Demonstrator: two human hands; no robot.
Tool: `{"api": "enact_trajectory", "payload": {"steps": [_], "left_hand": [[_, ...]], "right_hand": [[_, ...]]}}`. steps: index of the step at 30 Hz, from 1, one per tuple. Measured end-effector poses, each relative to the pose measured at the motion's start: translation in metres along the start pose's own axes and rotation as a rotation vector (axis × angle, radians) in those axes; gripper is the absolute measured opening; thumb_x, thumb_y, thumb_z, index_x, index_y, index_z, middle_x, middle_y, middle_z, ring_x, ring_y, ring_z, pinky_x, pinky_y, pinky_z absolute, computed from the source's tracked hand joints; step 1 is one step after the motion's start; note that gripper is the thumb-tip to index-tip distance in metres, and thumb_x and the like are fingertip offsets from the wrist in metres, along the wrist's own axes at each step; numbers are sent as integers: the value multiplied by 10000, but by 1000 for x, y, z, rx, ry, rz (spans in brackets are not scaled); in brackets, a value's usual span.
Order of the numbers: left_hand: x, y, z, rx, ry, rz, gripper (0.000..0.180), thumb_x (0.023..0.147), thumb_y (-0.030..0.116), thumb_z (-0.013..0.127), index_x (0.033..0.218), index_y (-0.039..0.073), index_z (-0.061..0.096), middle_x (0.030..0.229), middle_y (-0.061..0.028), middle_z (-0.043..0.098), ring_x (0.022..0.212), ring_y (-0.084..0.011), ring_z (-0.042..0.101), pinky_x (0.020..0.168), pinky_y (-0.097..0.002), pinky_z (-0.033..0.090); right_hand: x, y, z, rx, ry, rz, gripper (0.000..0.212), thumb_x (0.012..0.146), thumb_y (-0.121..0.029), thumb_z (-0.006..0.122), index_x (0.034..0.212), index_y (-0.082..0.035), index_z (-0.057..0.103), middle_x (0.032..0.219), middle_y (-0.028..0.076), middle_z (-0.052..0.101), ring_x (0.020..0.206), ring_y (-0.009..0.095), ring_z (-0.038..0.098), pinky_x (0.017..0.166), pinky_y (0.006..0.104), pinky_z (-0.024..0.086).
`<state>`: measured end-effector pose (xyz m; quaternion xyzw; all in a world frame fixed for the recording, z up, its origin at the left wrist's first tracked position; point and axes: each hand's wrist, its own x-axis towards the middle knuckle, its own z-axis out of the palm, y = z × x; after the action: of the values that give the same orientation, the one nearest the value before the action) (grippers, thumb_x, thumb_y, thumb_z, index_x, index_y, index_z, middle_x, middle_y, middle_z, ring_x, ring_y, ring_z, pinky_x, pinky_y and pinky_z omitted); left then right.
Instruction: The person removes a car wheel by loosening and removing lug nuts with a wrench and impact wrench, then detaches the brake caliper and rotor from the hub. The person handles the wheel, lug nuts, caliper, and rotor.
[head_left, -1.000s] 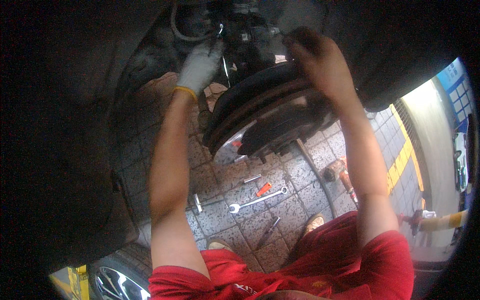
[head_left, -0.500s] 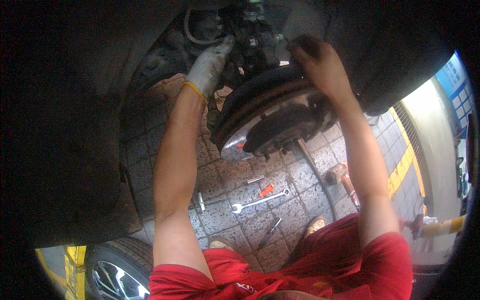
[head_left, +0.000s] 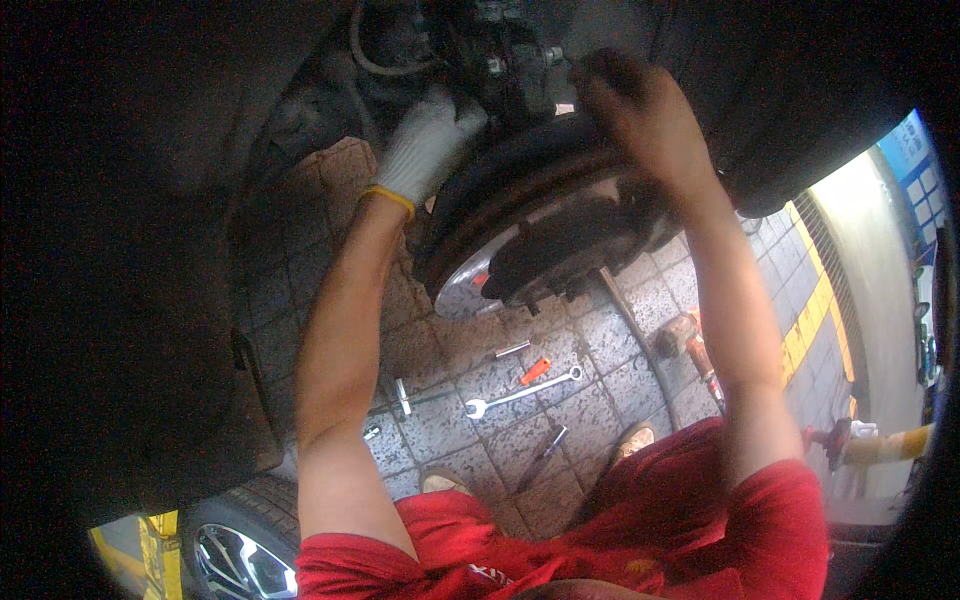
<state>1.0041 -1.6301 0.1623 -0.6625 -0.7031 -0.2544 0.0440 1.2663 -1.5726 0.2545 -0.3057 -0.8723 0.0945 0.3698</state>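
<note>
My left hand (head_left: 432,135), in a white knit glove with a yellow cuff, is behind the upper edge of the brake disc (head_left: 465,292), among dark suspension parts (head_left: 510,75). Its fingers look curled, and what they grip is hidden. Bare and darkened at the fingers, my right hand (head_left: 645,115) is raised above the disc's right side. Its fingers are bent together, partly blurred in shadow; anything in them cannot be made out. A shiny bolt end (head_left: 552,57) sticks out just left of that hand. A pale curved hose (head_left: 375,62) runs above my left hand.
On the tiled floor below lie a combination wrench (head_left: 525,393), an orange-handled tool (head_left: 535,371), sockets (head_left: 513,349) and a dark rod (head_left: 543,456). An orange power tool (head_left: 700,360) and a hose (head_left: 640,345) lie right. A wheel (head_left: 240,550) stands lower left.
My left hand has come down slightly from the suspension parts toward the disc's edge, its fingers more curled. My right hand has shifted a little right and up. The view has tilted slightly.
</note>
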Motion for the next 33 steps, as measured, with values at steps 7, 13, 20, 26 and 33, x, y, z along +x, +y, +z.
{"api": "enact_trajectory", "payload": {"steps": [7, 13, 20, 26, 33], "left_hand": [[7, -3, 9, 310, -20, 28, 548, 1050, 403, 533, 1302, -82, 572, 1130, -321, 672, 1021, -458, 672, 884, -515, 545], [1, -28, 43, -20, 125, -53, 607, 1057, 417, 520, 1396, -87, 502, 1157, -341, 667, 1040, -476, 663, 911, -520, 537], [12, -43, 79, -270, 325, 100, 437, 1062, 266, 511, 1402, -8, 535, 1153, -337, 664, 1052, -515, 647, 944, -543, 526], [2, -19, 48, 274, 340, 213, 391, 981, 110, 540, 1361, 27, 579, 994, -285, 666, 798, -418, 693, 661, -501, 576], [8, -31, 63, 459, 398, 272, 385, 977, 113, 539, 1352, 42, 593, 864, -220, 646, 679, -363, 692, 556, -463, 564]], "right_hand": [[-4, -4, 0, 35, 30, -29, 362, 973, -321, 670, 1166, -18, 719, 1092, 275, 719, 1066, 467, 682, 933, 496, 548], [-3, -4, -1, -38, 0, -39, 313, 1030, -305, 593, 1195, -74, 726, 1016, 186, 751, 993, 352, 733, 905, 408, 536], [0, -4, -3, 86, -9, -27, 363, 988, -350, 652, 1121, -19, 725, 1020, 253, 737, 998, 450, 711, 882, 491, 551], [-5, -8, -4, 78, -13, 27, 364, 991, -351, 645, 1125, -21, 724, 1012, 258, 732, 990, 452, 712, 878, 486, 551], [-5, -7, 0, 27, 55, -62, 368, 1000, -349, 633, 1134, -20, 725, 1049, 260, 734, 1018, 453, 707, 898, 482, 555]]}}
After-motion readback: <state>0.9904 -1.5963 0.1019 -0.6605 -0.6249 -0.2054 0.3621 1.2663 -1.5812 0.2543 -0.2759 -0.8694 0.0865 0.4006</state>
